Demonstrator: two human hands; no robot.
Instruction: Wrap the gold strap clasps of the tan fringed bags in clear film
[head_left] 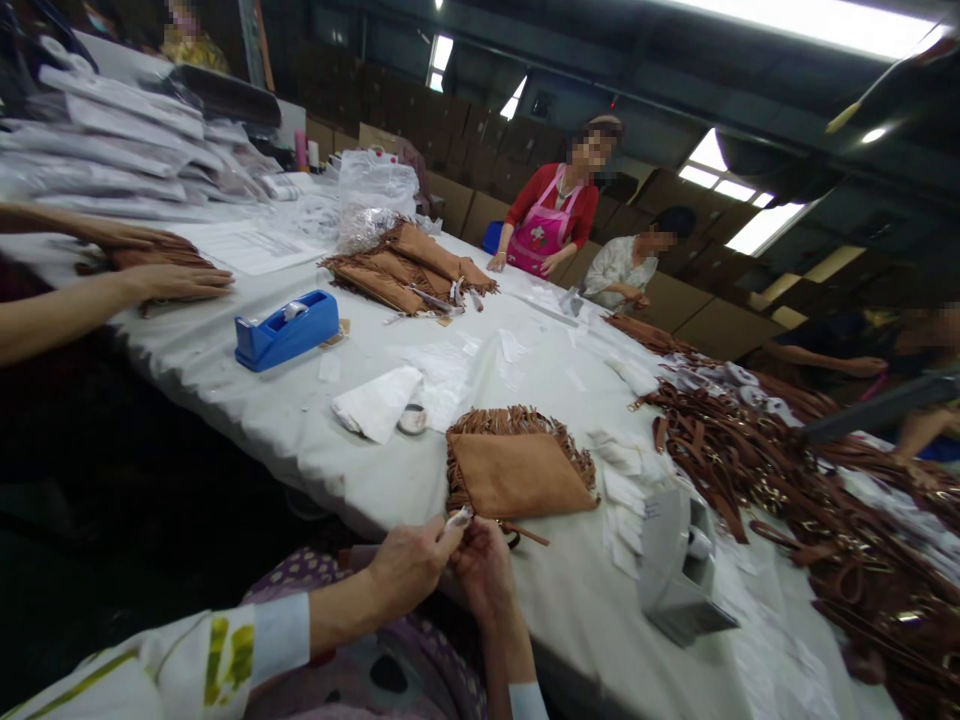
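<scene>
A tan suede pouch (521, 472) with fringed edges lies on the white-covered table near its front edge. At the pouch's lower left corner, my left hand (412, 565) pinches a small white wrapped piece (459, 518). Close beside it, my right hand (484, 565) has its fingers closed at the same corner; what they hold is too small to make out. A thin brown strap (525, 532) sticks out below the pouch. White paper (377, 403) and a roll of tape (412, 419) lie to the pouch's upper left.
A grey tape dispenser (679, 570) and folded white strips (622, 505) stand right of the pouch, before piled brown straps (757, 475). Farther left are a blue tape dispenser (287, 330), stacked fringed pouches (409, 265) and another person's hands (176, 280). More people stand across the table.
</scene>
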